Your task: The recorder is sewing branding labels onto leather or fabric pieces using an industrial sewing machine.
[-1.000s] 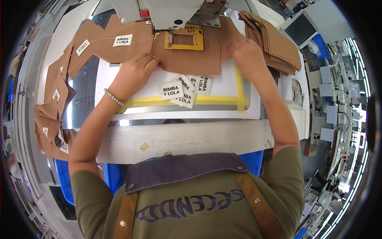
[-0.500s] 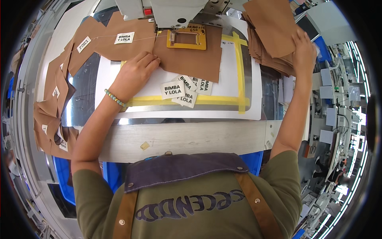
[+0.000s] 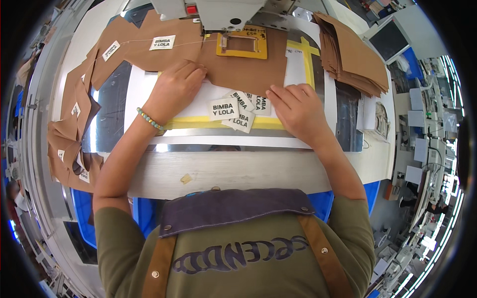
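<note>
A flat brown fabric piece (image 3: 243,74) lies under the head of a sewing machine (image 3: 226,14), with a yellow frame (image 3: 262,47) resting on it. My left hand (image 3: 180,84), a beaded bracelet at its wrist, pinches the piece's near left corner. At the near right corner, my right hand (image 3: 298,109) has its fingertips closed on the edge. Between the hands, several loose white labels (image 3: 223,109) with black print lie on a white sheet (image 3: 198,130) edged with yellow tape. Both thumbs are partly hidden.
Brown pieces with labels (image 3: 163,42), joined by a thread, trail left and hang in a heap (image 3: 67,129). A stack of brown pieces (image 3: 355,54) stands at the far right, near a small screen (image 3: 389,39) and a white box (image 3: 372,116). Blue bins (image 3: 144,216) sit below the table edge.
My right hand has left the stack at the right and come in to the brown piece's near right corner. The stack's top piece now lies flat. My left hand stays at its corner.
</note>
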A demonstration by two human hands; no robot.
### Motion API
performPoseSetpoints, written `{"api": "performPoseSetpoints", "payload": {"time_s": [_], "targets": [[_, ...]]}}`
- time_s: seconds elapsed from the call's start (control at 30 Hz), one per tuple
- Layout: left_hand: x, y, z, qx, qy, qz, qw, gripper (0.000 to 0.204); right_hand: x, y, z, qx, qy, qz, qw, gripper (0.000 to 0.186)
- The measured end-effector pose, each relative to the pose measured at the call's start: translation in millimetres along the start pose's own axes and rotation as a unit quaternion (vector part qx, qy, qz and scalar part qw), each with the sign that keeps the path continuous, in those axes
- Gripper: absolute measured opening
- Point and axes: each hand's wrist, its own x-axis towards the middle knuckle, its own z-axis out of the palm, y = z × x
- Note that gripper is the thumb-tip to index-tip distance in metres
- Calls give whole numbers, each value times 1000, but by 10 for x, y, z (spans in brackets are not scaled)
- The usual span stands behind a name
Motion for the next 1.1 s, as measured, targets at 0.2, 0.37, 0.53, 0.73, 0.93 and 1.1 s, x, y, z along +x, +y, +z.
{"api": "performPoseSetpoints", "payload": {"time_s": [0.2,0.37,0.53,0.73,0.93,1.1], "targets": [[14,32,-83,78,-17,69,994,23,-27,131,74,-55,11,9,998,26],[66,35,9,134,-61,76,986,26,50,477,350,-47,63,42,996,29],[87,4,48,155,-75,51,984,30,89,485,369,-38,50,51,997,27],[-5,-10,-85,123,-71,48,989,32,-9,409,248,-3,51,52,997,24],[-70,122,-205,-12,-89,-63,994,58,-128,354,58,91,-31,128,987,54],[-95,148,-251,-63,-160,-110,979,67,-244,387,145,117,-84,143,979,63]]}}
